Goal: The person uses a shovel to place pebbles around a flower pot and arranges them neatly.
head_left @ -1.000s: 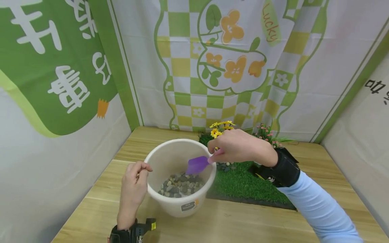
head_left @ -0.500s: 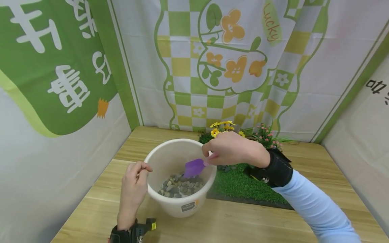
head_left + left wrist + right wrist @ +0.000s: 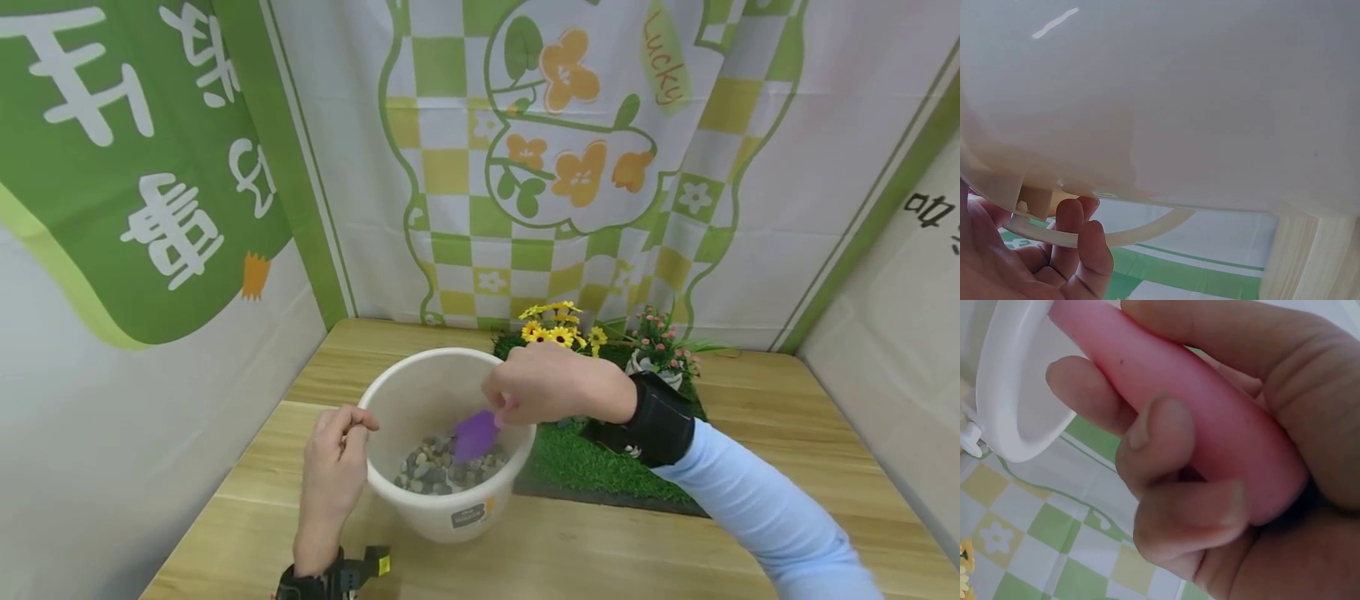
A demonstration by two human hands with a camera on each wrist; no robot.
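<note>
A white bucket (image 3: 450,353) with a layer of pebbles (image 3: 427,468) at its bottom stands upright on the wooden table. My left hand (image 3: 337,467) holds it at the left rim. In the left wrist view, the curled fingers (image 3: 1094,253) are around the bucket's thin white handle (image 3: 1147,231), close to where it joins the wall. Over the right rim, my right hand (image 3: 551,383) grips a small toy shovel by its pink handle (image 3: 1191,406). The shovel's purple blade (image 3: 476,436) points down inside the bucket, at the pebbles; whether its tip touches them I cannot tell.
Right of the bucket lies a green turf mat (image 3: 600,471), partly behind my right arm. Yellow flowers (image 3: 558,333) and a pot of pink flowers (image 3: 658,350) stand at its back. Printed cloth walls (image 3: 450,208) enclose the wooden table (image 3: 600,554).
My right hand has moved left and down, carrying the shovel blade lower toward the pebbles. My left hand stays at the rim.
</note>
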